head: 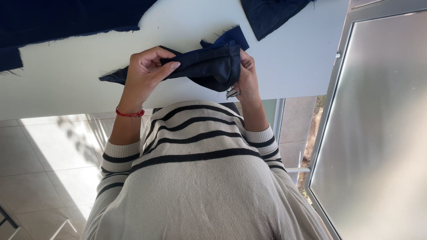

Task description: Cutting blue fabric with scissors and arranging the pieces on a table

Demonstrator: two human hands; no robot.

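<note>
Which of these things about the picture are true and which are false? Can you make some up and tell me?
1. Both hands hold a dark blue piece of cloth. True: the left hand and the right hand grip it from either side.
2. The table is black. False: it is white.
3. A red bracelet is on the left wrist. True.
4. The person's sweater has dots. False: it is cream with dark stripes.
5. More dark cloth lies on the table farther away. True.
</note>
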